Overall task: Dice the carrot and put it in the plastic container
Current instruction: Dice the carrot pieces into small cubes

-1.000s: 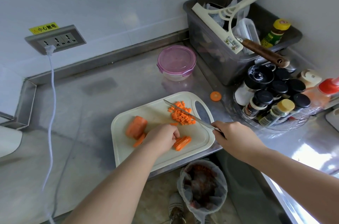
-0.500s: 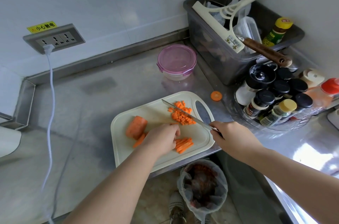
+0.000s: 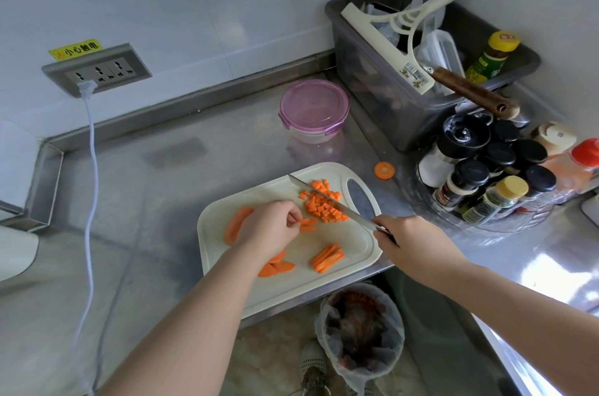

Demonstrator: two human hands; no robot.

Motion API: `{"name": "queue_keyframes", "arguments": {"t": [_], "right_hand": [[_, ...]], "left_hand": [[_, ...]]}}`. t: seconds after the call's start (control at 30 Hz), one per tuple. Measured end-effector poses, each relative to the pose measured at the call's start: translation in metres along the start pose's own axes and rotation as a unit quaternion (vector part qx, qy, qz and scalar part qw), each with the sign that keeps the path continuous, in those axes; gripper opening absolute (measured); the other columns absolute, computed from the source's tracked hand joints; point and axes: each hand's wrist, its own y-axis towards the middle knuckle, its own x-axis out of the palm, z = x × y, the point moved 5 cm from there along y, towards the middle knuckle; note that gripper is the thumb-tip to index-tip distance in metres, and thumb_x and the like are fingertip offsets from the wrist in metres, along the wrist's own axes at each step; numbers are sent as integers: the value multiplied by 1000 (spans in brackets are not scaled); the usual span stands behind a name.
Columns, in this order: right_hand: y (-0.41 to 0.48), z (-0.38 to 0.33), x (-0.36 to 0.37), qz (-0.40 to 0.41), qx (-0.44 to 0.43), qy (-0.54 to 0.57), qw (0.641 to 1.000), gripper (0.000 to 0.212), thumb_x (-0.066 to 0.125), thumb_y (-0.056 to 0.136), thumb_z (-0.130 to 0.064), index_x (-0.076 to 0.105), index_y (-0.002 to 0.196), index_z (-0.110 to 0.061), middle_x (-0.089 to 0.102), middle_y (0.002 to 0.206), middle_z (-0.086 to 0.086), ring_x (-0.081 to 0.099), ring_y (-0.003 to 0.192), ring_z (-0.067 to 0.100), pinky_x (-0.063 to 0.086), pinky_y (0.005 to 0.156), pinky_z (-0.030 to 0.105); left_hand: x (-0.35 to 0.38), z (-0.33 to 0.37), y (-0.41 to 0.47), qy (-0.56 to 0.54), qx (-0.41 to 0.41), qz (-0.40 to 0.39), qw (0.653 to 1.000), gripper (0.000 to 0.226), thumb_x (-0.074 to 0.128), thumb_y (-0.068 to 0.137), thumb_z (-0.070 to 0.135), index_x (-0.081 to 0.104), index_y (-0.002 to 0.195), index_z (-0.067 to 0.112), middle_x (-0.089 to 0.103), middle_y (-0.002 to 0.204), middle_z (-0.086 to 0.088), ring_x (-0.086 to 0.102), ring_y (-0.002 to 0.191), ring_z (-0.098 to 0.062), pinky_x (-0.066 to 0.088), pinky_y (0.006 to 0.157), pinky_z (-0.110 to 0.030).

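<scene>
- Bin (image 3: 359,331) lined with a bag stands on the floor below the cutting board's (image 3: 324,282) near edge, which lies along the counter's (image 3: 129,201) front lip.
- Right hand (image 3: 411,240), at the board's right edge, is clamped round the knife (image 3: 327,198) handle. The blade slants across the diced carrot (image 3: 324,204).
- Left hand (image 3: 272,227), over the board's middle, holds short sticks (image 3: 308,224) with curled fingers.
- Long strips (image 3: 327,258) and slices (image 3: 277,266) lie toward the near edge, and a carrot half (image 3: 235,224) lies near the left edge.
- Bare counter stretches left of the board.
- Jars (image 3: 479,175) crowd the right.
- Beyond the far edge, well apart, the plastic container (image 3: 314,110) sits lidded.
</scene>
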Motion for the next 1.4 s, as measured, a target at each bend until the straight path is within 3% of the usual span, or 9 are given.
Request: {"name": "queue_keyframes", "arguments": {"t": [0.1, 0.23, 0.4, 0.53, 0.67, 0.9, 1.13, 1.4], "right_hand": [[0, -1, -1, -4, 4, 3, 1000, 14, 41, 99, -25, 43, 85, -27, 47, 63, -3, 44, 61, 19, 32, 51, 26], [0, -3, -2, -3, 0, 4, 1000, 14, 41, 99, -25, 40, 85, -30, 49, 65, -3, 45, 64, 21, 33, 53, 30], [-1, -2, -2, 6, -3, 8, 1000, 15, 41, 99, -26, 55, 95, -24, 54, 68, -2, 48, 64, 20, 35, 54, 30], [-1, -2, 0, 6, -3, 6, 1000, 17, 41, 99, -26, 57, 100, -23, 55, 70, -1, 48, 65, 20, 34, 53, 29], [0, -2, 2, 1, -5, 0, 1000, 17, 41, 99, -26, 57, 99, -20, 53, 68, -2, 49, 64, 20, 34, 52, 28], [10, -10, 13, -36, -7, 4, 999, 14, 41, 100, -26, 50, 90, -23, 43, 58, -6, 38, 50, 9, 26, 46, 24], [20, -11, 26, -64, 19, 1, 998, 35, 39, 99, -26, 32, 65, -31, 43, 60, -5, 37, 50, 10, 26, 46, 25], [19, -12, 29, -81, 27, 4, 996, 36, 38, 100, -25, 31, 64, -28, 44, 62, -4, 38, 53, 12, 29, 48, 26]], "left_hand": [[-6, 0, 9, 4, -2, 28, 1000, 12, 58, 90, 21, 66, 99, 25, 66, 95, 11, 62, 92, -10, 45, 74, -22], [7, 3, 19, 13, 19, -5, 1000, 15, 59, 89, 17, 69, 99, 21, 67, 104, 2, 63, 97, -18, 50, 82, -30], [13, 1, 18, 3, 34, -37, 999, 26, 63, 84, 23, 66, 109, 22, 61, 111, 3, 61, 102, -15, 48, 90, -30], [19, 3, 16, 62, 59, -64, 994, 39, 69, 80, 30, 59, 117, 23, 53, 116, 2, 53, 111, -14, 46, 95, -34], [21, 7, 12, 65, 43, -36, 996, 26, 64, 84, 29, 60, 108, 20, 56, 111, 0, 57, 106, -19, 48, 87, -33], [23, 1, -1, 13, -70, 35, 997, 24, 61, 86, 26, 58, 108, 17, 56, 113, -1, 58, 104, -21, 44, 77, -30], [22, 5, -3, -14, -73, 66, 995, 21, 63, 87, 24, 58, 105, 17, 54, 116, -2, 59, 101, -22, 45, 79, -33], [24, 1, -9, -37, -73, 88, 993, 18, 64, 88, 26, 61, 104, 17, 59, 111, 0, 59, 98, -20, 48, 82, -33]]}}
